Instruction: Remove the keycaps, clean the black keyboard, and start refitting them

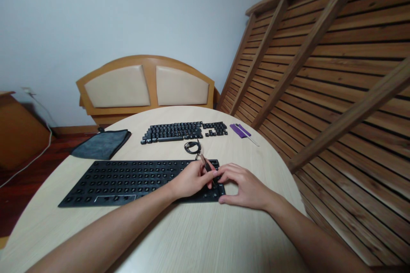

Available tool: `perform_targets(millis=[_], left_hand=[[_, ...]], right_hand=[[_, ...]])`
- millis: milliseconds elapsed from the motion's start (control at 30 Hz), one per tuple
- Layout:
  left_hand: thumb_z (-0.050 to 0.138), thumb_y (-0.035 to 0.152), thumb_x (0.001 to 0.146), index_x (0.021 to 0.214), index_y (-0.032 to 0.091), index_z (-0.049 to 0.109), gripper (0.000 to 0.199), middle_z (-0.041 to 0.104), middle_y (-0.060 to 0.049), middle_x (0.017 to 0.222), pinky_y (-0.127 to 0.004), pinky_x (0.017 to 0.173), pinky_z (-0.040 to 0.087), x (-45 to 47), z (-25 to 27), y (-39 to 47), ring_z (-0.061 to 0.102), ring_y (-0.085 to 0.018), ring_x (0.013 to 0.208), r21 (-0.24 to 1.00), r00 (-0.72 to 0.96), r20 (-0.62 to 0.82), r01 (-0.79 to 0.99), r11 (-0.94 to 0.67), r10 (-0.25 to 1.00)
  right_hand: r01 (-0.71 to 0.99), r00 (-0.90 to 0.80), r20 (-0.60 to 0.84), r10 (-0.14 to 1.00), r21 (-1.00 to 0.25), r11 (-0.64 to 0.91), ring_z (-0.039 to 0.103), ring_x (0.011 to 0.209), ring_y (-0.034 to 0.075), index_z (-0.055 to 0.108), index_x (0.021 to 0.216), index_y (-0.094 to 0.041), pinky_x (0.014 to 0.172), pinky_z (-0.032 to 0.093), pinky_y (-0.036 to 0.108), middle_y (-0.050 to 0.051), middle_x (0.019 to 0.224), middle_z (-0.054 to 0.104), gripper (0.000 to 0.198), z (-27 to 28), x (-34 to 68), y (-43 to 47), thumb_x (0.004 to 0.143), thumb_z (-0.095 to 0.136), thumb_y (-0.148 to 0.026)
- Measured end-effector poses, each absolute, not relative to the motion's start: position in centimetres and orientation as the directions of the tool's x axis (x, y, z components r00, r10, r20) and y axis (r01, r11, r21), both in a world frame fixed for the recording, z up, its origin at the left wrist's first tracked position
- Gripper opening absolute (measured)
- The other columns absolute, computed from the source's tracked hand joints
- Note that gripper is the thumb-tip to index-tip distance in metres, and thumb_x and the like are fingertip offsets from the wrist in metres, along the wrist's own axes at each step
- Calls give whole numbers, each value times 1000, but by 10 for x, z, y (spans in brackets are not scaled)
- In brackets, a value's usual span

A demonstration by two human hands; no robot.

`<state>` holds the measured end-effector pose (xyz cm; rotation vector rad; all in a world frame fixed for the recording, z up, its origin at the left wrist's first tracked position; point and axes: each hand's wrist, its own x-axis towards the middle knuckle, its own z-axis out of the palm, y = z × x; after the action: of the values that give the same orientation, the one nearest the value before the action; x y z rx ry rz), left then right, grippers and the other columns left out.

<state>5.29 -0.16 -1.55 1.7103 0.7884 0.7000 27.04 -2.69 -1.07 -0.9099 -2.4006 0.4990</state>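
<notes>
A black keyboard [128,179] with most of its keycaps off lies flat across the table, its bare switches showing in rows. My left hand [190,178] is over its right part, fingers closed round a slim dark tool [206,164] that looks like tweezers. The tool slants down toward the number pad, and its tips are partly hidden by fingers. My right hand [245,185] grips the keyboard's right end, thumb at the lower right edge and bent fingertips near the tool. A few keycaps [221,188] sit on that right edge.
Loose black keycaps [174,130] are laid out in keyboard order behind. A coiled black cable [192,148] lies between them and the keyboard. A grey cloth pouch [101,144] is at left; a purple cloth [240,130] with a thin pale tool [253,140] is at right. Wooden slats [346,106] lean beside the table.
</notes>
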Motion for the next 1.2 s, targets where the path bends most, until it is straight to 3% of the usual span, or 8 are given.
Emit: perform_targets(millis=[233, 433, 633, 767, 900, 1200], left_hand=[[58, 53, 92, 99, 15, 54, 39, 66, 0, 64, -20, 48, 37, 52, -14, 1, 52, -10, 50, 980, 634, 14, 145, -138, 773], [58, 51, 92, 91, 15, 55, 36, 63, 1, 61, -20, 50, 36, 54, -14, 2, 50, -10, 50, 980, 621, 25, 138, -141, 783], [51, 44, 97, 92, 16, 54, 29, 64, 0, 64, -22, 53, 39, 52, -14, -3, 55, -13, 55, 965, 676, 52, 155, -210, 735], [48, 38, 98, 95, 17, 52, 21, 65, -2, 69, -26, 63, 47, 49, -15, -5, 63, -17, 66, 917, 681, 111, 211, -339, 723], [44, 34, 100, 98, 18, 52, 18, 64, -1, 73, -28, 68, 47, 47, -16, -6, 61, -16, 68, 861, 659, 170, 263, -436, 732], [44, 34, 101, 100, 19, 51, 17, 62, 0, 74, -28, 69, 45, 46, -19, -7, 58, -16, 68, 889, 646, 186, 210, -407, 740]], right_hand=[[491, -642, 345, 685, -501, 712, 61, 106, 23, 60, 87, -23, 92, 47, 38, 4, 107, 69, 34, -9, 270, -27, 70, 86, -37], [491, -643, 345, 684, -500, 714, 61, 106, 23, 61, 88, -22, 92, 48, 38, 4, 109, 70, 35, -9, 269, -26, 70, 86, -38], [507, -640, 337, 690, -490, 709, 62, 104, 23, 61, 86, -22, 91, 48, 38, 4, 106, 69, 33, -9, 269, -26, 70, 85, -38], [502, -643, 347, 683, -483, 718, 63, 105, 23, 64, 89, -22, 92, 48, 38, 5, 106, 70, 32, -8, 269, -27, 71, 85, -39], [503, -640, 354, 682, -478, 720, 64, 107, 24, 65, 92, -23, 94, 49, 39, 5, 108, 71, 33, -10, 269, -28, 72, 84, -41], [519, -630, 315, 710, -509, 687, 67, 105, 22, 65, 96, -22, 90, 52, 34, 6, 112, 70, 33, -9, 272, -31, 75, 81, -41]])
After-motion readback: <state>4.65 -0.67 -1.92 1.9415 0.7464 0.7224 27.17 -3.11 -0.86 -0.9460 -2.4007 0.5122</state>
